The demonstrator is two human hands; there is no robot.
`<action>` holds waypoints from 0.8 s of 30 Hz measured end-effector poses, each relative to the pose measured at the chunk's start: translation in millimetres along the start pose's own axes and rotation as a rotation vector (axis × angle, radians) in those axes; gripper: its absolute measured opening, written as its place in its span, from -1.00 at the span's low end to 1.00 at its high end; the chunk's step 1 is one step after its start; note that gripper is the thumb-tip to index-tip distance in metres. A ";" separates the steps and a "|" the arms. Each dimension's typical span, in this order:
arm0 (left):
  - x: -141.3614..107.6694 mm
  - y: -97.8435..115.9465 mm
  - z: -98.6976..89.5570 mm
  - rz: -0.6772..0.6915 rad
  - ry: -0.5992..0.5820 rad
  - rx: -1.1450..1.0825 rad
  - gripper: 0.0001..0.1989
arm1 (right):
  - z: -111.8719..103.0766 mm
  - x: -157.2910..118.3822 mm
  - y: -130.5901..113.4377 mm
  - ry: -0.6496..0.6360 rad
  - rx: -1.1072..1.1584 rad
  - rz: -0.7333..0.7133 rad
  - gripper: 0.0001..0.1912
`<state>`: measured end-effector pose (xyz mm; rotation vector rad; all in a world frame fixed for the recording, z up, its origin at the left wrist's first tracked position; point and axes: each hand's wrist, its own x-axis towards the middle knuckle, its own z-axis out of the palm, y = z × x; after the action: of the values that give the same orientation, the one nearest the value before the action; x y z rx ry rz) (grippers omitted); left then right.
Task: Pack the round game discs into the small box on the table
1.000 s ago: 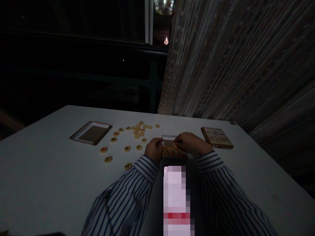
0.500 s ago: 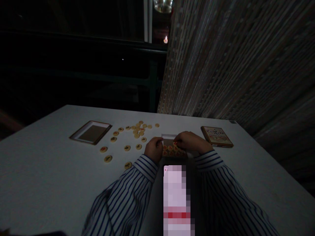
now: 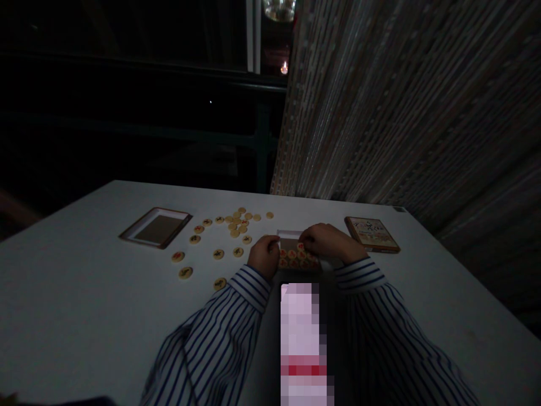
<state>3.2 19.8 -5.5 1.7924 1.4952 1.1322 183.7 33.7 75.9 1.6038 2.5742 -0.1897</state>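
An open box [image 3: 291,233] sits on the white table in front of me, its lower part filled with rows of round wooden Chinese chess pieces [image 3: 292,254] with red characters. My left hand [image 3: 264,257] is closed, its curled fingers gripping the box's left side. From the right, my right hand [image 3: 328,242] reaches over the box. Its fingers are pinched at a red-marked Chinese chess piece [image 3: 301,246] above the top row; the thumb side is partly hidden. More loose pieces [image 3: 218,254], some black-marked, some blank side up, lie left of the box.
An empty shallow box lid or tray [image 3: 163,228] lies at the left. A closed printed box [image 3: 372,234] is at the right. Close to me is a lit phone [image 3: 301,338] with a blurred screen. Behind the table [image 3: 84,282] hangs a string curtain [image 3: 359,101]. The room is dark.
My right hand has shifted very slightly up at the box, and the piece at its fingertips shows a little more. My left hand stays at the box's left side.
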 end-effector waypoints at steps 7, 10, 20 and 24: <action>-0.1 -0.9 0.8 0.013 0.021 -0.014 -0.76 | -5.9 -1.3 -0.2 0.132 -0.061 0.020 -0.70; -0.7 2.0 -0.8 0.034 0.053 -0.006 -0.76 | -10.1 -2.9 -3.3 0.162 -0.073 0.038 -0.68; 4.8 13.9 -29.4 0.052 0.073 -0.108 -0.74 | -19.7 -9.4 -11.8 0.235 -0.088 0.014 -0.68; 22.4 6.7 -68.7 0.061 0.077 -0.096 -0.74 | -21.9 -8.9 -13.3 0.263 -0.054 0.018 -0.67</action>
<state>-51.7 32.5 40.3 1.7583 1.4130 1.2940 175.2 23.5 99.5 1.7366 2.7238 0.0990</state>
